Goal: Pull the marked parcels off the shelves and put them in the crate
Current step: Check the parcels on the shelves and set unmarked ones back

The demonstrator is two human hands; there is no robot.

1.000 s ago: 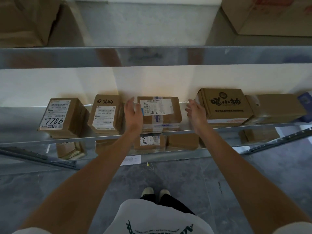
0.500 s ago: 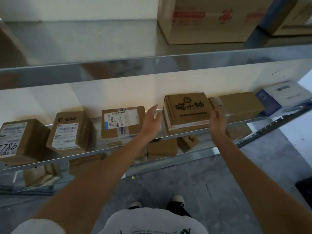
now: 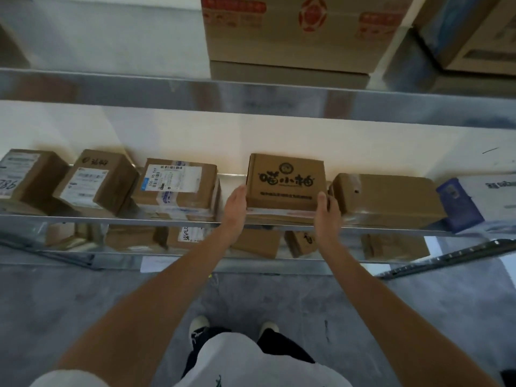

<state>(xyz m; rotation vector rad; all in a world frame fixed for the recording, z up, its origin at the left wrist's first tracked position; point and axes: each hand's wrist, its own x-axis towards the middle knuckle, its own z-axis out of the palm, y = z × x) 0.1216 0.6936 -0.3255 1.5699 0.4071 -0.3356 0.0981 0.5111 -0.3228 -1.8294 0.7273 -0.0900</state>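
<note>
Step in hand: gripping the printed cardboard parcel (image 3: pixel 286 182) at centre frame, on the middle metal shelf (image 3: pixel 111 219), ready to draw it out.
Left hand (image 3: pixel 235 208): fingers flat and together against the parcel's left side; not curled round anything.
Right hand (image 3: pixel 326 210): pressed to the right side, thumb up on the front corner, squeezed just beside the plain brown parcel (image 3: pixel 391 199).
Hold: I judge it a two-palm clamp only just made; nothing lifted yet.
Doing it well: press evenly, slide straight toward the body, keep it level over the shelf lip.
Risk: knuckles may drag the plain neighbour, or the labelled parcel (image 3: pixel 178 188) at centre left.
Crate: not in view.
</note>
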